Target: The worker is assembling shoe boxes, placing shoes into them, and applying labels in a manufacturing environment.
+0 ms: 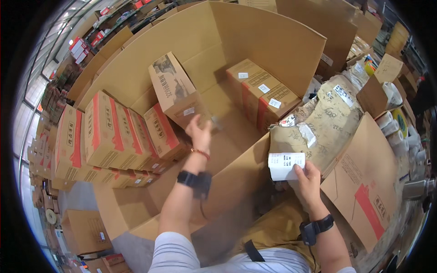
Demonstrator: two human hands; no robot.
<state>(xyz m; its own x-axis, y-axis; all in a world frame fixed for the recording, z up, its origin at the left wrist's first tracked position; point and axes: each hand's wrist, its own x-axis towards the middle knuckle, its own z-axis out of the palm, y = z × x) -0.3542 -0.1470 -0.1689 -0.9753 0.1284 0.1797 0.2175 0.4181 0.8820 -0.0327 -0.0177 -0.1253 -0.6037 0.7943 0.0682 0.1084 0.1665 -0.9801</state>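
Observation:
My left hand reaches into a large open carton, beside a brown box with a dark printed picture. A small white label is on that box's end, close to my fingertips. My left fingers are smeared by motion, and a pale blurred patch shows beside them; I cannot make out whether they hold it. My right hand is closed on a roll of white printed labels, thumb on top. Two red-and-brown boxes at the carton's right bear several white labels.
Several red-and-brown boxes stand stacked at the left. A worn, taped cardboard surface lies at the right, near a carton flap and plastic-wrapped rolls. Another brown carton sits on the floor at lower left.

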